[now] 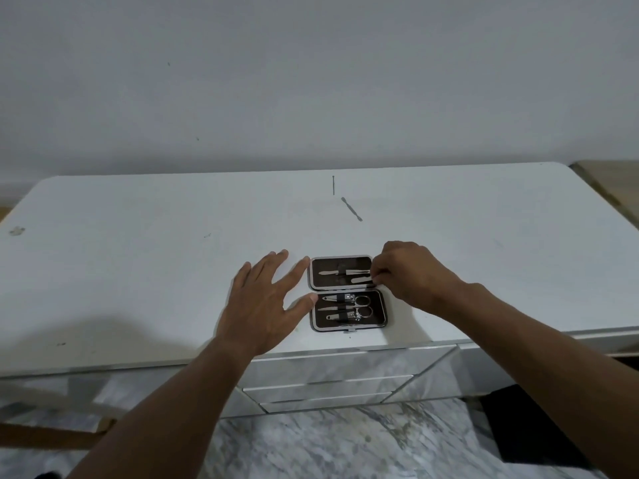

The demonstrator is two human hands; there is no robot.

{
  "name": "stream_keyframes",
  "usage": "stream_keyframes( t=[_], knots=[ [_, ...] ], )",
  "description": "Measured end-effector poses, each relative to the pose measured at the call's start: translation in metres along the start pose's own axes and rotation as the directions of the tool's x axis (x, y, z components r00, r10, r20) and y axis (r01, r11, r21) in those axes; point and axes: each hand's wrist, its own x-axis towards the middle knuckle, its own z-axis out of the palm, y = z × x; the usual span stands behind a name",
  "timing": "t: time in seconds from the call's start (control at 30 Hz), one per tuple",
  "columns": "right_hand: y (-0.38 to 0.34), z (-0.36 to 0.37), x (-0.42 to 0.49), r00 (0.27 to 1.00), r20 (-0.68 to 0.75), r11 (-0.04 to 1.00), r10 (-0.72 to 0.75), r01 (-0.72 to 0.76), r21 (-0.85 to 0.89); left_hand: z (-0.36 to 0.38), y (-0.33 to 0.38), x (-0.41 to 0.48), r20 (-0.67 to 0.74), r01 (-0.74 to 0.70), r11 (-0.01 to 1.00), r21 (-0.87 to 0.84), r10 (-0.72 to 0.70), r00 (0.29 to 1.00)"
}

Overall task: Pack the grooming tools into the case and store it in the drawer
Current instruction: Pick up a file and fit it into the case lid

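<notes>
- White dresser top (138, 271) runs along a plain pale wall (311, 81), with marble-patterned drawer fronts (345, 368) below its near edge and marbled floor under them.
- Lying open and flat near that front edge is the manicure case (347, 293), both dark-lined halves facing up.
- At the right end of the case's far half, the right hand (411, 274) has thumb and fingertips pinched together on the end of a slim metal tool (361, 279); what exactly is gripped is too small to tell.
- 2 more slim tools (340, 272) lie just to the left of that pinch in the same half.
- Just nearer than the pinch, the near half holds scissors (359, 305), nail clippers (340, 298) and other small pieces under an elastic strap.
- On the opposite side of the case, the left hand (266, 302) is spread flat and released, holding nothing, its thumb and forefinger at the case's left edge.
- Well beyond the pinching hand, a cuticle pusher (351, 209) lies diagonally on the dresser top.
- Just past it lies a thin pin-like tool (333, 186), apart from the pusher, near the wall.
</notes>
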Motion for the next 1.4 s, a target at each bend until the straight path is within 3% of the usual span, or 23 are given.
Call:
stream_keyframes(
  t=[0.3, 0.43, 0.7, 1.4],
  knots=[
    [-0.002, -0.002, 0.004, 0.994, 0.086, 0.984, -0.073, 0.086, -0.154, 0.001, 0.0, -0.001, -0.004, 0.009, 0.999, -0.037, -0.009, 1.0],
    [0.004, -0.006, -0.001, 0.991, 0.111, 0.987, -0.071, 0.086, -0.136, 0.001, 0.0, -0.001, -0.018, 0.002, 0.999, -0.042, -0.003, 1.0],
    [0.003, -0.004, -0.002, 0.991, -0.056, 0.985, -0.122, 0.114, -0.125, 0.0, 0.001, -0.001, -0.014, 0.004, 0.999, -0.037, -0.004, 1.0],
    [-0.004, -0.006, 0.005, 0.996, 0.005, 0.994, -0.09, 0.09, -0.054, -0.003, 0.002, -0.001, 0.009, 0.025, 0.998, -0.051, -0.025, 1.0]
  ],
)
